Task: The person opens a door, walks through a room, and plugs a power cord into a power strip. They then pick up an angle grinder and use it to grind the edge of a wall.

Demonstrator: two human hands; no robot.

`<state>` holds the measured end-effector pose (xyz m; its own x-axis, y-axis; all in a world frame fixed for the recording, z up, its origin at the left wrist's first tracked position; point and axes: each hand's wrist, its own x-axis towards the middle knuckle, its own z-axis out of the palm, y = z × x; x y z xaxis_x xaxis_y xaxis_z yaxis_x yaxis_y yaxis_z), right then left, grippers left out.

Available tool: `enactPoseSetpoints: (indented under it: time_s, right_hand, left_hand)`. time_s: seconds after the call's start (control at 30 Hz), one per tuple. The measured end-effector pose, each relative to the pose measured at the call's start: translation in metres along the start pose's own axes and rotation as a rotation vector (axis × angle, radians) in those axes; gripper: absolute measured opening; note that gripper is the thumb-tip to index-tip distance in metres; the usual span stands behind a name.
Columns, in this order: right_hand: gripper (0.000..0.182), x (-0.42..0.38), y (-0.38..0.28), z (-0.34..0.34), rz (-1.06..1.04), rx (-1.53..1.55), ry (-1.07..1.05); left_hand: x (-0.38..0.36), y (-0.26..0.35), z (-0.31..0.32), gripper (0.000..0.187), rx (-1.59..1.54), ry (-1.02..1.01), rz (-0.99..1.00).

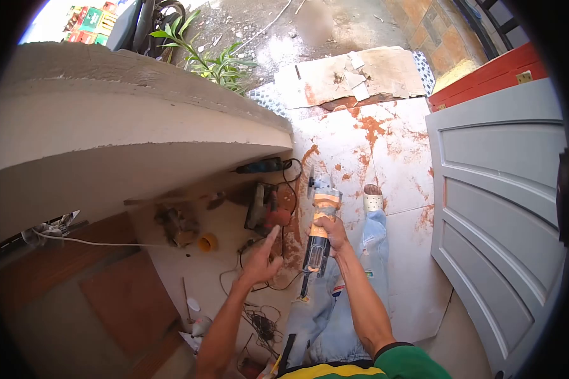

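My right hand (330, 232) is wrapped round the orange and black body of an angle grinder (316, 252). The grinder's metal head and disc point away from me, and its cord leaves the rear end over my jeans. To the left, my left hand (261, 262) hangs in the air holding nothing, index finger stretched out and thumb apart. Just beyond that fingertip, a red and dark power tool (273, 215) lies on the floor by the low wall. Farther off along the wall rests a blue and black tool (260, 166) with a black cord.
Red-brown dirt marks the white tiles (408, 170). A grey panelled door (493, 170) stands at the right, a low concrete wall (158, 114) at the left. Tangled wires (263, 322) and a yellow ring-shaped piece (207, 242) lie on the left floor. Cardboard (335, 79) covers the doorstep.
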<state>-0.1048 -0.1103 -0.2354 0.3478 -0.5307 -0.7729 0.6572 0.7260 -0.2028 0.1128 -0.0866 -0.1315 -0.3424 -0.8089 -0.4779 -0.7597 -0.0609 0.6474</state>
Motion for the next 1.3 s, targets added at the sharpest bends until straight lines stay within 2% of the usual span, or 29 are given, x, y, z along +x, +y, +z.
enactPoseSetpoints:
  time_s: [0.07, 0.13, 0.2, 0.3, 0.4, 0.6, 0.73, 0.8, 0.93, 1.0, 1.03, 1.07, 1.1, 1.13, 1.17, 1.23, 1.3]
  right_hand:
    - [0.021, -0.006, -0.019, -0.027, 0.0, -0.026, 0.016]
    - [0.024, -0.013, -0.044, -0.046, 0.01, -0.03, 0.037]
    - [0.024, -0.018, -0.07, -0.066, 0.007, -0.03, 0.01]
    - [0.024, -0.032, -0.111, -0.08, -0.039, -0.023, 0.017]
    - [0.024, -0.039, -0.149, -0.092, -0.096, -0.011, 0.047]
    - [0.032, -0.043, -0.19, -0.112, -0.115, -0.031, 0.056]
    - [0.035, -0.041, -0.202, -0.127, -0.097, 0.002, 0.025]
    - [0.035, -0.041, -0.2, -0.13, -0.08, 0.015, 0.04]
    - [0.035, -0.035, -0.201, -0.137, -0.047, 0.017, 0.03]
    - [0.035, -0.033, -0.195, -0.142, -0.026, 0.013, 0.039]
    - [0.035, -0.031, -0.192, -0.14, -0.009, 0.015, 0.046]
    - [0.031, -0.03, -0.189, -0.132, -0.028, 0.019, 0.062]
    - [0.031, -0.028, -0.187, -0.13, -0.024, 0.019, 0.063]
    - [0.032, -0.026, -0.184, -0.13, 0.006, -0.027, 0.056]
    - [0.033, -0.023, -0.181, -0.129, 0.036, -0.072, 0.049]
    - [0.031, -0.017, -0.176, -0.12, 0.028, -0.11, 0.066]
    - [0.029, -0.014, -0.174, -0.11, 0.045, -0.111, 0.071]
  left_hand:
    - [0.057, 0.011, -0.015, 0.074, 0.576, -0.066, -0.336]
    - [0.114, 0.008, -0.031, 0.077, 0.87, 0.094, -0.267]
    - [0.161, 0.003, -0.052, 0.079, 1.096, 0.109, -0.264]
    - [0.194, -0.013, -0.07, 0.079, 1.151, 0.043, -0.425]
    - [0.198, -0.004, -0.069, 0.078, 1.189, -0.041, -0.491]
    - [0.217, 0.002, -0.063, 0.076, 1.079, -0.013, -0.587]
    - [0.214, 0.006, -0.066, 0.072, 1.076, -0.027, -0.621]
    - [0.22, -0.001, -0.072, 0.07, 1.057, 0.036, -0.56]
    - [0.228, -0.004, -0.072, 0.068, 1.008, 0.087, -0.558]
    - [0.206, 0.015, -0.042, 0.059, 0.927, -0.07, -0.416]
    - [0.196, 0.047, -0.029, 0.049, 0.732, -0.166, -0.384]
    - [0.185, 0.055, -0.006, 0.053, 0.605, -0.25, -0.378]
    - [0.173, 0.071, 0.019, 0.051, 0.458, -0.249, -0.375]
    - [0.162, 0.095, 0.038, 0.05, 0.101, -0.169, -0.349]
    - [0.152, 0.114, 0.065, 0.05, -0.181, -0.018, -0.215]
    - [0.14, 0.152, 0.107, 0.052, -0.499, -0.078, -0.287]
    - [0.14, 0.193, 0.116, 0.053, -0.647, -0.164, -0.536]
